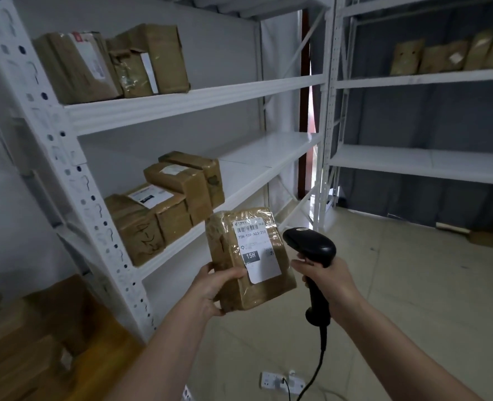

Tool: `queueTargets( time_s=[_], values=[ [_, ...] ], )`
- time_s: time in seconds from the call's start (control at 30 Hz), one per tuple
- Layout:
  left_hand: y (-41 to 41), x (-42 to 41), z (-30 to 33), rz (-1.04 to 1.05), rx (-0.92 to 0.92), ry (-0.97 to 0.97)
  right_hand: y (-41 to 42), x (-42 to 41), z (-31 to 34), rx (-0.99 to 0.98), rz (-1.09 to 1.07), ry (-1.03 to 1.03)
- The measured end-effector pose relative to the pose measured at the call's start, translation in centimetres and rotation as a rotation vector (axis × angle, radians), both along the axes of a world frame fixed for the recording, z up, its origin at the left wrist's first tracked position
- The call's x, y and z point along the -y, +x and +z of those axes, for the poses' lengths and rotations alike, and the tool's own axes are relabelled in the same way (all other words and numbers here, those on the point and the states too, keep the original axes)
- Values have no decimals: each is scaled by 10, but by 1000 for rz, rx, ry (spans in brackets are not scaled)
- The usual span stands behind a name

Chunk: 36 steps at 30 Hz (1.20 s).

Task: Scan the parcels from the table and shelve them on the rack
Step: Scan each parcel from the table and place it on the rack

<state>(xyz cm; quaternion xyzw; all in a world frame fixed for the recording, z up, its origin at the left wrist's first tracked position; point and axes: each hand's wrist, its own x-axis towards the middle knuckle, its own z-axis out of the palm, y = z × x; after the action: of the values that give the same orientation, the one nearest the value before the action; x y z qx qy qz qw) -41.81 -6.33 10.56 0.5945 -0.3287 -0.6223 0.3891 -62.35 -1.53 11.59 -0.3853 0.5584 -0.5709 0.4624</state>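
My left hand [213, 287] grips a brown taped parcel [236, 256] by its lower left edge, label side up. The white label reads 15H and carries a barcode near its top. My right hand [330, 280] holds a black corded barcode scanner [311, 244] by its handle, its head close to the right edge of the parcel's label. Both are held in front of the white rack [199, 102]. Its middle shelf holds three brown parcels [167, 204] at the left end. Two more parcels [109, 60] stand on the upper shelf.
A second white rack [424, 78] at the right carries several parcels on its upper shelf. Cardboard boxes [22, 342] sit at the lower left. A white power strip [280, 382] lies on the tiled floor with the scanner's cable running to it.
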Motion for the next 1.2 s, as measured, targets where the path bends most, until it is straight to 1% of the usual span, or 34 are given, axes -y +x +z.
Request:
queueTargets(
  time_s=[0.1, 0.27, 0.43, 0.6, 0.77, 0.97, 1.07, 1.2],
  values=[
    [3, 42, 10, -22, 10, -44, 1, 44, 6, 2, 9, -27],
    [-9, 90, 15, -20, 31, -101, 2, 96, -4, -48, 20, -30],
    [-15, 129, 15, 71, 90, -182, 4, 134, -4, -41, 78, -30],
    [-32, 162, 24, 109, 179, -255, 0, 178, 4, -6, 147, -39],
    [-57, 208, 32, 205, 326, -279, -11, 232, 15, 18, 196, -70],
    [-91, 261, 56, 354, 439, -281, -29, 297, 32, 66, 266, -106],
    [-108, 284, 65, 386, 555, -283, -35, 329, 41, 80, 317, -118],
    [-132, 304, 69, 375, 728, -317, -44, 368, 52, 124, 404, -127]
  ],
)
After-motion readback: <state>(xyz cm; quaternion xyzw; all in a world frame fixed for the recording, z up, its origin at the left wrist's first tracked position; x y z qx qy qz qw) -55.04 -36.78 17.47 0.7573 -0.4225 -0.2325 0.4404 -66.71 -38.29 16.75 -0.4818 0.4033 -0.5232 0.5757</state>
